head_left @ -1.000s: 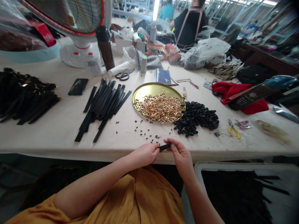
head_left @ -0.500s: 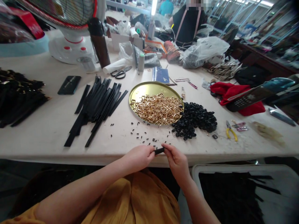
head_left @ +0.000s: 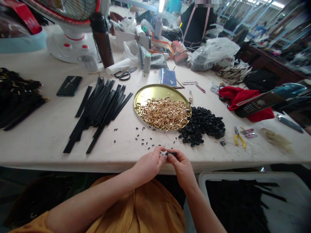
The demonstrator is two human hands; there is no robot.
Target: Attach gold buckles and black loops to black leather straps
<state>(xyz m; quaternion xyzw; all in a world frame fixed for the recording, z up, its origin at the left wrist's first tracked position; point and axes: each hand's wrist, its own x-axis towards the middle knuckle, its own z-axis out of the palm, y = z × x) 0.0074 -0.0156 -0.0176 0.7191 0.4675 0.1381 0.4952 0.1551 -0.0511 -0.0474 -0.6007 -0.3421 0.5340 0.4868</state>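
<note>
Close together at the table's front edge, my two hands work on a short black strap (head_left: 173, 153). My right hand (head_left: 184, 166) is closed, pinching the strap between thumb and fingers. At the strap's left end, the thumb and forefinger of my left hand (head_left: 151, 164) are closed on it; the fingertips partly hide that end. Small black pieces (head_left: 143, 143) lie scattered just beyond my hands. Behind them sits a round gold tray (head_left: 148, 91) with a heap of gold metal clips (head_left: 167, 113). A pile of black rings (head_left: 206, 123) touches the tray's right side.
Black strips (head_left: 102, 106) lie left of the tray, near a phone (head_left: 69, 86). Yellow-handled pliers (head_left: 239, 139) rest to the right. A white bin (head_left: 295, 184) of black strips stands below the table edge. Scissors (head_left: 125, 74) and a fan (head_left: 70, 48) are farther back.
My left fingers have shifted along to the strap's end, close against my right hand. The strap now lies more within my right fingers, with less of it showing between the hands.
</note>
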